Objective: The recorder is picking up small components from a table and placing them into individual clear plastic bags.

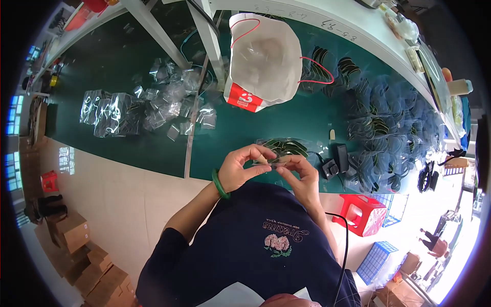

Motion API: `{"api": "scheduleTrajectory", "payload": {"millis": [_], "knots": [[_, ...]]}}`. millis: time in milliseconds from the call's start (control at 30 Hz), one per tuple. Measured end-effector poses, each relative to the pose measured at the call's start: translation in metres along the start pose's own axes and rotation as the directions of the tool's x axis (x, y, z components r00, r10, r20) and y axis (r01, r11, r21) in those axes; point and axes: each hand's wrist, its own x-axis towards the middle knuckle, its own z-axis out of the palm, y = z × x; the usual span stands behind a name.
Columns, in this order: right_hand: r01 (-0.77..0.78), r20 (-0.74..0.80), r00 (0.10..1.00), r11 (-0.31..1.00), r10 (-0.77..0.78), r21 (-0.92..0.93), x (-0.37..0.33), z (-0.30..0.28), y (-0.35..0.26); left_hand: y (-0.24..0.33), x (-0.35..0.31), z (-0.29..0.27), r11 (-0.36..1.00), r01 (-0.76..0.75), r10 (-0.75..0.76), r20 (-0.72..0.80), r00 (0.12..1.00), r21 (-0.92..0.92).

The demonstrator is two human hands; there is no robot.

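Observation:
Close to the table's near edge, both my hands pinch a small clear plastic piece, perhaps a bag [276, 164]. My left hand [239, 168], with a green bangle on its wrist, has thumb and forefinger closed at its left side. My right hand [304, 178] pinches its right side, fingertips almost touching the left ones. What lies inside the plastic is too small to tell. Just beyond the fingers rests a clear bag of dark curved strips [289, 147] with pale edges, partly hidden by my hands.
A white paper carrier bag [268, 56] with red handles stands open beyond my hands. Clear plastic packets [171, 94] lie scattered at the left. Many bagged dark curved pieces [383, 125] cover the right side. A small black device [331, 168] sits beside my right hand. Shelf posts [207, 43] rise behind.

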Motion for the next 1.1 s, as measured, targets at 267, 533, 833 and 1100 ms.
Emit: {"api": "scheduleTrajectory", "payload": {"millis": [267,533,833,1100], "knots": [[-0.040,-0.142,0.989,0.999,0.041,0.008,-0.013,-0.025,0.022,0.011,0.004,0.034,0.982,0.094,-0.125,-0.188,0.974,-0.166],[0.085,-0.056,0.992,0.940,-0.109,-0.332,-0.018,-0.037,0.011,-0.005,0.003,0.034,0.992,0.113,-0.098,-0.216,0.971,0.058],[0.099,0.395,0.919,0.960,0.013,-0.263,-0.014,-0.049,0.000,0.007,0.008,0.037,0.958,0.008,-0.055,0.156,0.986,0.288],[0.368,0.202,0.929,0.824,-0.309,-0.432,0.006,-0.073,0.002,0.007,0.017,0.019,0.841,0.023,0.009,-0.056,0.998,0.540]]}}
